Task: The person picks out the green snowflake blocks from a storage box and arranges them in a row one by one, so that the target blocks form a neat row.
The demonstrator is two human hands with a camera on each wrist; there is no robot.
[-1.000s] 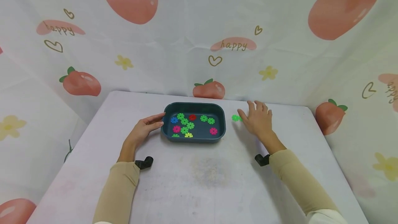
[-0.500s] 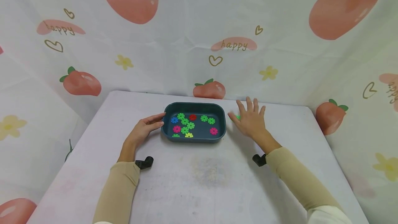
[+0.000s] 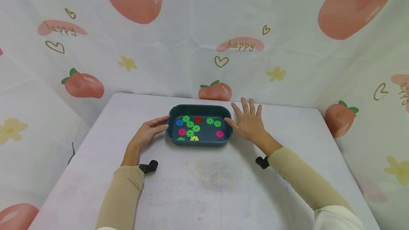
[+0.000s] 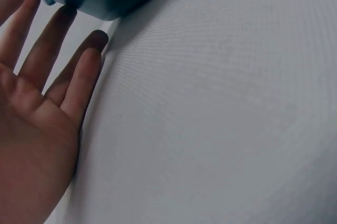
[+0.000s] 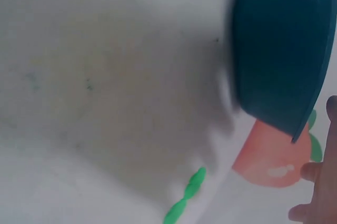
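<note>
A dark teal plastic bin stands towards the back of the table. In it lie several flat, notched plastic discs: green discs, a red disc, a blue disc, pink discs and a yellow disc. My left hand rests its extended fingers against the bin's left end. Fingers spread, my right hand hovers at the right end, its thumb overlapping the rim. Below it, the right wrist view shows a green piece on the table, mostly hidden by the hand in the head view.
A white table with faint stains carries the bin. Right behind it hangs a white cloth backdrop printed with peaches and flowers. Black wrist cameras jut from both wrists.
My right hand has moved left, from beside the green piece to the bin's right end, covering that piece in the head view. My left hand and the bin have stayed put.
</note>
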